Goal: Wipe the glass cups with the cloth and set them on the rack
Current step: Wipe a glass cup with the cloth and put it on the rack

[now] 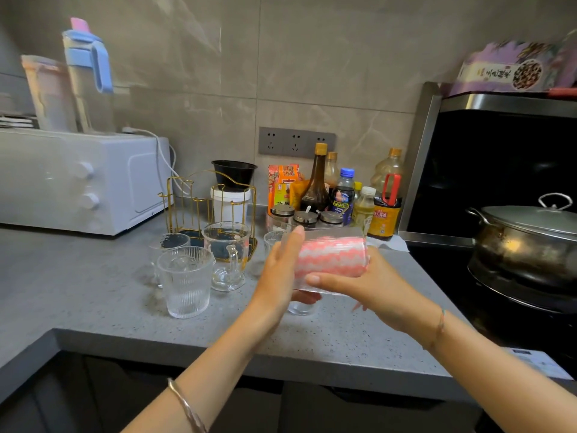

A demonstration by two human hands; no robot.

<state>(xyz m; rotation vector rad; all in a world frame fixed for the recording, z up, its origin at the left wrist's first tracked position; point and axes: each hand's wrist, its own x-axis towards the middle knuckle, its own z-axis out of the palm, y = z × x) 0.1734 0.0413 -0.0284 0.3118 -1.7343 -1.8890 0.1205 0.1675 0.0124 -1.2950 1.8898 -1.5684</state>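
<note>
A ribbed glass cup (327, 237) lies on its side in the air above the counter, held between both hands. A pink and white cloth (331, 259) is stuffed inside it. My left hand (281, 270) presses flat against the cup's left end. My right hand (368, 285) grips the cup from below and the right. The gold wire rack (199, 201) stands behind, with nothing hanging on its posts. On the counter sit a ribbed glass (185, 282), a handled glass mug (228, 254), another glass (170, 243) behind, and one (273, 240) partly hidden by my left hand.
A white microwave (78, 179) stands at the left with jugs on top. Sauce bottles (343, 195) and spice jars (306, 218) crowd the back wall. A steel pot (527, 242) sits on the stove at right. The grey counter's front edge (187, 342) runs below my arms.
</note>
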